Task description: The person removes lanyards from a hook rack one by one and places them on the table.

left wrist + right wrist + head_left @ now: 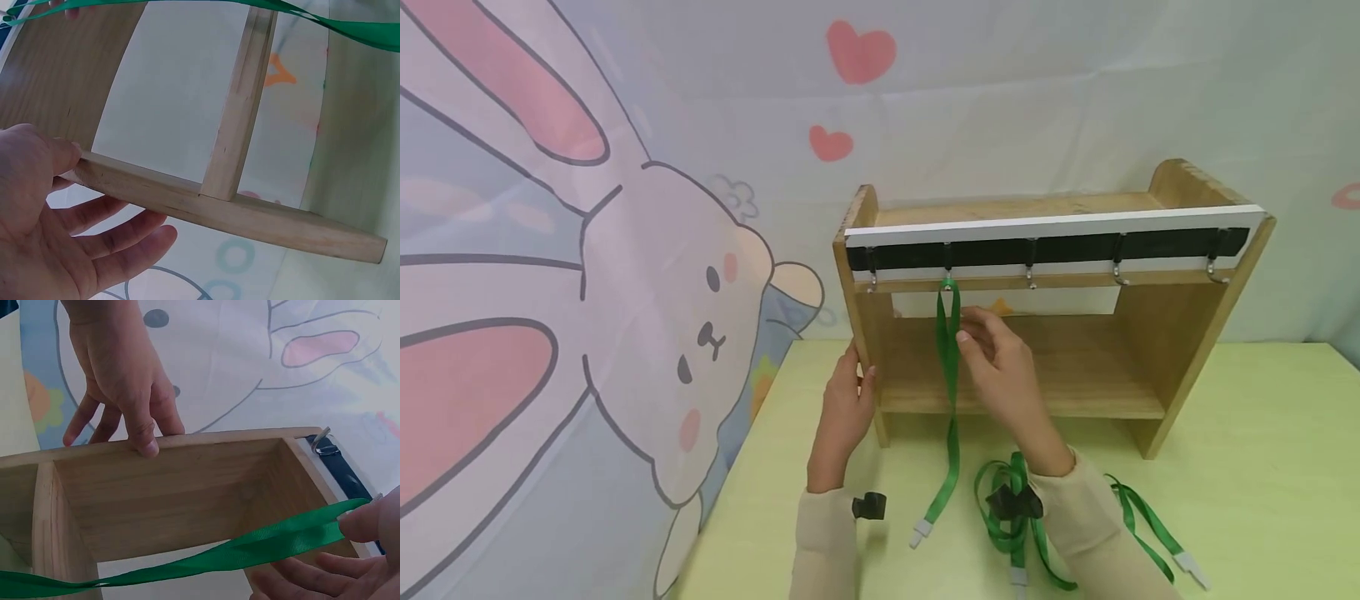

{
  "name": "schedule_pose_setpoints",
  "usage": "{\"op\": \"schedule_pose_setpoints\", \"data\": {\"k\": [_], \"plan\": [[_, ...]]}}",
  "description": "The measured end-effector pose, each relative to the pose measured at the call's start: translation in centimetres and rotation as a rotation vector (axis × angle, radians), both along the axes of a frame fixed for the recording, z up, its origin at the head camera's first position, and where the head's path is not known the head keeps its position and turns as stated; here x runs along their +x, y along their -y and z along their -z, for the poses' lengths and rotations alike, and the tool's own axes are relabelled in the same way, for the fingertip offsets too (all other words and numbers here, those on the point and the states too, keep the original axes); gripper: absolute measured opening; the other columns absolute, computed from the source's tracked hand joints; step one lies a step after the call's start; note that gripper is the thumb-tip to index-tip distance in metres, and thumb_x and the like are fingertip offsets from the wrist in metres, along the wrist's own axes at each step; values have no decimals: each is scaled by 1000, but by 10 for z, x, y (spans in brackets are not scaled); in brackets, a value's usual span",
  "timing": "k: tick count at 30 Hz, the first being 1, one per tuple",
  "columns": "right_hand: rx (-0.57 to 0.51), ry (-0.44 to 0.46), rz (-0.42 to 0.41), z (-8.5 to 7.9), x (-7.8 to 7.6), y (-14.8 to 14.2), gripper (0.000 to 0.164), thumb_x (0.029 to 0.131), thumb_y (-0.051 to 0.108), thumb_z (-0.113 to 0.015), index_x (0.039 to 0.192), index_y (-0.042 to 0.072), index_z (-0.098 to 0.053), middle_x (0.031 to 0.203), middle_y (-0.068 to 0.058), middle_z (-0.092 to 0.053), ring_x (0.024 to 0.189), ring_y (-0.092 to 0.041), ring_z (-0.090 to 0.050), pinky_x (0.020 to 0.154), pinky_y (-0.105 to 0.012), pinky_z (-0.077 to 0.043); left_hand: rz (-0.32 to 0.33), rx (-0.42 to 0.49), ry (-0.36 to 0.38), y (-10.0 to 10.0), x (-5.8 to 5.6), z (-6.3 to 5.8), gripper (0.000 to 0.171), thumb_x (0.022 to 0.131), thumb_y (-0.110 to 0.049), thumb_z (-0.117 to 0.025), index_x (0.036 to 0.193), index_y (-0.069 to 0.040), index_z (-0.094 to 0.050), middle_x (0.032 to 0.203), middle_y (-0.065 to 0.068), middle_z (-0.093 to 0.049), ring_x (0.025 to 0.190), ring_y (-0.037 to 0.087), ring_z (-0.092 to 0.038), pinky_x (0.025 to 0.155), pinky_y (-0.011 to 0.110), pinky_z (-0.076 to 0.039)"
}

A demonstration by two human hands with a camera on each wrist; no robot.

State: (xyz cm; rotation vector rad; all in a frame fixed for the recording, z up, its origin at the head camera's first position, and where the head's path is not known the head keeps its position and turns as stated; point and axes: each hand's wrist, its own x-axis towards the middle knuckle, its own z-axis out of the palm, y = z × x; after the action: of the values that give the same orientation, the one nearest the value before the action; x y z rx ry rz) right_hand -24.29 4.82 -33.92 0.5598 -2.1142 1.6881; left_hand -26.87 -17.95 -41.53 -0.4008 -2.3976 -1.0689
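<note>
A green lanyard (951, 367) hangs by its loop from the second hook from the left on a small wooden shelf (1000, 404). Its white clip end (921, 530) reaches down over the table. My right hand (1007, 375) is just beside the upper part of the strap, fingers loosely bent. In the right wrist view, its thumb (362, 524) overlaps the lanyard (275, 540) close to the hook, with the fingers apart below. My left hand (844, 404) grips the shelf's left side panel (144, 187), thumb on the front edge and fingers along the outer face.
Several metal hooks (1031, 275) line a black strip (985, 252) across the shelf's top front. A bundled green lanyard (992, 521) lies on the pale yellow table (1262, 467) under my right forearm. Another lanyard (1157, 525) lies right of it. A rabbit-printed cloth (647, 350) hangs behind.
</note>
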Motion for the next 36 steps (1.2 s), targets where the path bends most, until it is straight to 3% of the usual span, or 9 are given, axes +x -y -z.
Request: {"op": "schedule_pose_setpoints", "data": {"k": [9,13,16,19,27,36], "plan": [[4,-31,-10,-7,-2,6,33,100,-3,-58,133,-8,-58,112,-24,-70,105,-36,-68,96,-50,-51,12,3,-16,-3,1,-1,53,108,-13,-48,154,5,-30,130,26,-54,96,37,-63,83,50,-54],[-14,-45,30,-11,-1,8,26,97,-6,-61,123,-7,-66,103,-22,-73,95,-33,-71,88,-37,-55,13,1,-13,-3,2,-2,53,108,-14,-48,154,5,-30,131,26,-54,97,38,-63,82,50,-54],[-39,-43,45,-14,1,9,21,96,-6,-63,116,-7,-70,100,-21,-74,92,-32,-71,82,-24,-53,11,2,-11,-2,2,-2,53,108,-15,-48,154,5,-30,131,26,-54,98,37,-63,82,49,-55],[-64,-48,45,-16,2,10,19,96,-6,-63,113,-8,-71,98,-21,-74,91,-31,-71,80,-18,-51,11,7,-6,-1,3,-3,54,108,-16,-48,155,4,-30,131,26,-54,98,37,-63,82,49,-55],[-103,-46,31,-21,6,13,19,96,-7,-62,113,-9,-70,93,-20,-73,83,-16,-68,74,-19,-52,8,0,-30,-1,2,-4,53,108,-13,-48,154,7,-30,130,27,-54,98,37,-62,82,49,-54],[-136,-17,15,-18,15,21,20,93,-8,-62,112,-7,-71,87,-17,-70,76,-12,-64,71,-19,-51,-9,3,1,-2,3,-3,52,107,-10,-48,153,7,-31,132,27,-53,101,37,-62,84,49,-54]]}}
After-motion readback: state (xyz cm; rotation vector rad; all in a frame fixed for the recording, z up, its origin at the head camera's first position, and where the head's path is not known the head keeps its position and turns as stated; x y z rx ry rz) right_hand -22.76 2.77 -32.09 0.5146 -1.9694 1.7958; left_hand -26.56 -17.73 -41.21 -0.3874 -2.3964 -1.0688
